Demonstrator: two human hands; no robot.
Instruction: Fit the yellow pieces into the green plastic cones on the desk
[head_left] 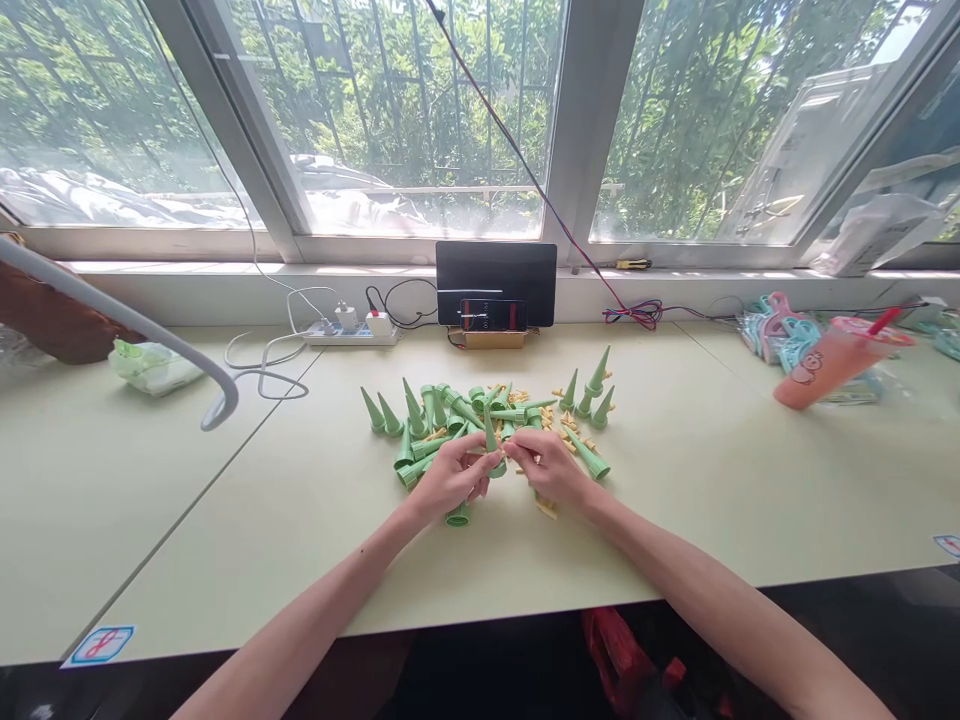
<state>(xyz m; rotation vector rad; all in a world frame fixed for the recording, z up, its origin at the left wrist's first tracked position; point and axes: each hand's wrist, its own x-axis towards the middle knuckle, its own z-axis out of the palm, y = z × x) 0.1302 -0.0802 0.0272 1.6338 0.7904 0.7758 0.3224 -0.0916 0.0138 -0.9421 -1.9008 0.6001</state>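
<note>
My left hand (459, 478) is closed around a green plastic watering spike (490, 432), held with its pointed tip up. The fingers of my right hand (546, 462) are pinched together against the side of that spike, near its lower part. Whatever sits between those fingertips is too small to make out. Around both hands lies a pile of loose green spikes (429, 446), some standing and some on their sides. Small yellow plastic pieces (553, 422) are scattered among them. Several upright spikes (598, 372) with yellow bits at their sides stand at the right rear of the pile.
A dark screen (495, 270) with a phone (493, 316) before it stands by the window. A power strip (352, 334) with cables lies back left. On the right is a tilted orange drink cup (832, 368). A white curved bar (150, 325) crosses the left side.
</note>
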